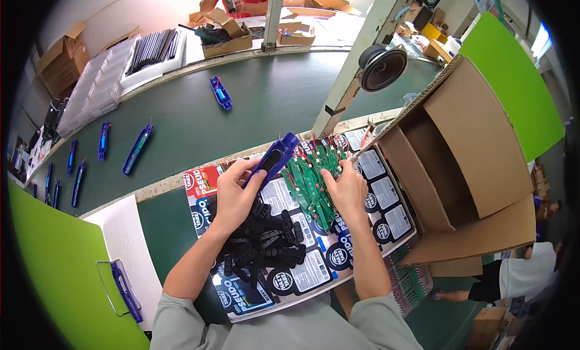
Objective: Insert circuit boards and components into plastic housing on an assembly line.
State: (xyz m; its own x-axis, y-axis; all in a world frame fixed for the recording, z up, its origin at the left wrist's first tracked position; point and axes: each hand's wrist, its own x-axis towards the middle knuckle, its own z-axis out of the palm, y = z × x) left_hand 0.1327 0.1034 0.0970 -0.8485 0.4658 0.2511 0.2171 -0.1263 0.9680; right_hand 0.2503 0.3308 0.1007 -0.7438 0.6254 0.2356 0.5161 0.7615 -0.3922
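Observation:
My left hand (237,193) is closed around a blue plastic housing (279,157) with a black oval inset, its wider end tilted up and to the right. Just right of it lies a heap of narrow green circuit boards (308,190) with red wires. Over the right side of this heap is my right hand (348,190), thumb and index finger apart, fingertips at the boards. Whether it touches a single board is hard to see. Below my left hand, a pile of small black plastic parts (266,244) lies on the printed sheet (311,268).
Several blue housings (138,148) lie along the green belt (181,117) beyond the ledge. An open cardboard box (465,144) stands at right, near a round speaker (383,69) by a post. At left is a blue-handled tool (127,292). People are in the background.

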